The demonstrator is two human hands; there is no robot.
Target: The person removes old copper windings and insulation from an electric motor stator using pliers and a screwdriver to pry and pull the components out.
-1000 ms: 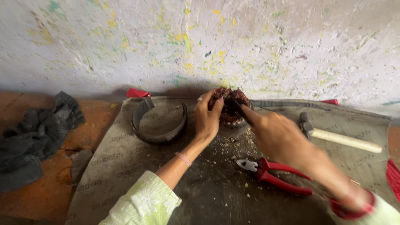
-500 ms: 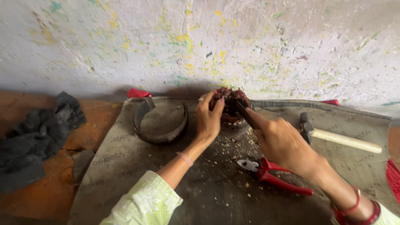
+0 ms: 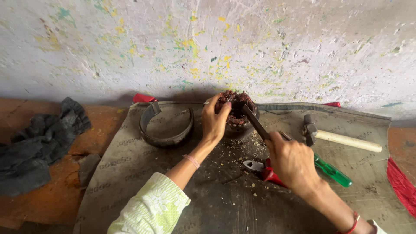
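My left hand (image 3: 215, 121) grips the side of a round motor part wound with reddish-brown copper wire (image 3: 239, 109), which stands near the wall on a grey mat (image 3: 130, 173). My right hand (image 3: 292, 160) holds a flat dark metal tool (image 3: 255, 121) whose tip rests against the top of the wound part. Red-handled pliers (image 3: 265, 170) lie on the mat just under my right hand, partly hidden by it. A green-handled screwdriver (image 3: 331, 171) lies to the right of that hand.
A dark metal ring (image 3: 167, 125) lies left of the wound part. A hammer with a pale wooden handle (image 3: 342, 138) lies at the right. A dark cloth (image 3: 39, 143) sits on the orange floor at the left. Red fabric (image 3: 401, 182) shows at the right edge. Crumbs litter the mat.
My right hand has drawn back from the wound part toward me and to the right, so the flat tool and the green screwdriver now show. My left hand has stayed on the part.
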